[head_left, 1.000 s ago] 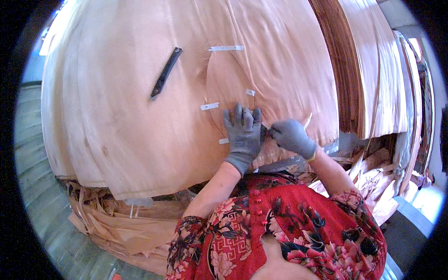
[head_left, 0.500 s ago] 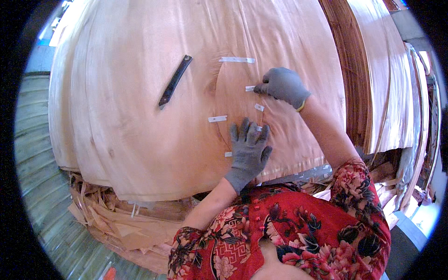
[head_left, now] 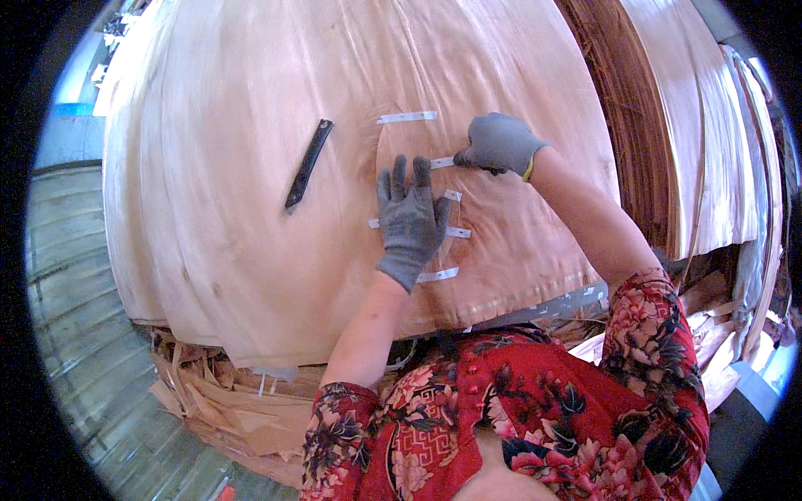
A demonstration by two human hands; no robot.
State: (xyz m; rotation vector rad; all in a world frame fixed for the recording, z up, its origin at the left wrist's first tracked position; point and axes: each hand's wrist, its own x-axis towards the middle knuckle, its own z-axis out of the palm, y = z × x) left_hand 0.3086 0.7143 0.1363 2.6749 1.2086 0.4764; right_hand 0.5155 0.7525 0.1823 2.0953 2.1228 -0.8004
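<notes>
A wide sheet of pale wood veneer (head_left: pixel 242 250) lies under both gloved hands. My left hand (head_left: pixel 409 221), in a grey glove, rests flat on it with fingers stretched away from me, partly covering a white tape piece (head_left: pixel 373 224). My right hand (head_left: pixel 503 144), also gloved, has its fingers curled and their tips pressed at the right end of a short white tape strip (head_left: pixel 441 163). Other strips stick to the veneer around an oval outline: a long upper strip (head_left: pixel 407 118) and several shorter ones nearer me. A black-handled knife (head_left: pixel 308 165) lies left of my hands.
Dark-edged stacked veneer (head_left: pixel 631 125) stands along the right, with another pale sheet (head_left: pixel 702 142) beyond it. Torn veneer scraps (head_left: pixel 225 401) pile below the near left edge. Ribbed grey-green flooring (head_left: pixel 75 292) shows at the far left.
My left hand has slid forward and left, uncovering tape pieces nearer me. My right hand stays at the same strip, more of which now shows. The view has shifted slightly.
</notes>
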